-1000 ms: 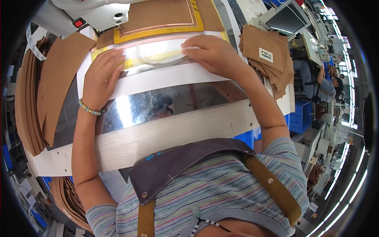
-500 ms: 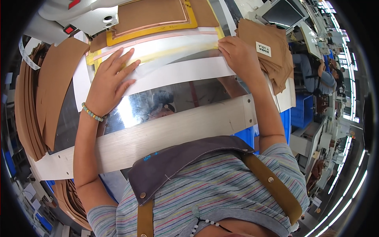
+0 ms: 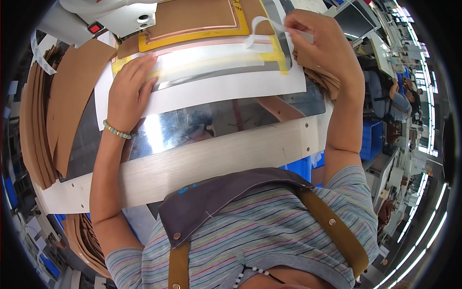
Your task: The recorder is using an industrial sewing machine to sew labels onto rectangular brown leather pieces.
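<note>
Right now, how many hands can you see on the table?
2. The left hand presses flat on the white sheet; the right hand is raised at the far right, pinching a white strip. No others show there.

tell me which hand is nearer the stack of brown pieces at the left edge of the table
Left. The left hand lies flat on the white sheet, just right of the brown stack. The right hand is across the table, pinching a white strip.
</note>
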Demonstrator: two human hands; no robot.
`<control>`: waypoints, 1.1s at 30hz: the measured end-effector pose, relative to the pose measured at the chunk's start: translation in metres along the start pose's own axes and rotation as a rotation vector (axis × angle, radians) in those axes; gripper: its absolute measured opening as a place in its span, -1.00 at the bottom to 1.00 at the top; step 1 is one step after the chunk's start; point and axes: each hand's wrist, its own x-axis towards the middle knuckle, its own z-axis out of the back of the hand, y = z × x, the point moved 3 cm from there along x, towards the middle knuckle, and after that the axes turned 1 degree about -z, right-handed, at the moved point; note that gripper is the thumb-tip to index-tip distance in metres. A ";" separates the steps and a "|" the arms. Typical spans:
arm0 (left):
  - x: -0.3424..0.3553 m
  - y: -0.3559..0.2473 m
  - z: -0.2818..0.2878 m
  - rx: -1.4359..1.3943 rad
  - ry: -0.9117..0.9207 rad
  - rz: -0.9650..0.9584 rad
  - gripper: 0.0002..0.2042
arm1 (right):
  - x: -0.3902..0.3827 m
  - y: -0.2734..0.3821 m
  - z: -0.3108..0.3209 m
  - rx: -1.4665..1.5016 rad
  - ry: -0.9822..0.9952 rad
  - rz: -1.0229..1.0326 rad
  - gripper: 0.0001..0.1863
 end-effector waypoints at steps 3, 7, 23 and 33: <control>-0.009 0.014 0.005 0.048 -0.065 0.088 -0.64 | 0.027 0.042 -0.012 0.141 -0.022 0.245 -0.86; -0.011 0.032 0.014 0.134 -0.146 0.165 -0.75 | 0.039 0.069 -0.025 0.340 -0.327 0.452 -0.85; -0.015 0.052 0.007 0.409 0.085 0.254 -0.43 | -0.031 -0.048 -0.094 -0.030 -0.191 0.041 -0.63; -0.026 0.055 0.011 0.345 0.159 0.284 -0.43 | -0.050 -0.077 -0.135 -0.289 -0.104 -0.060 -0.34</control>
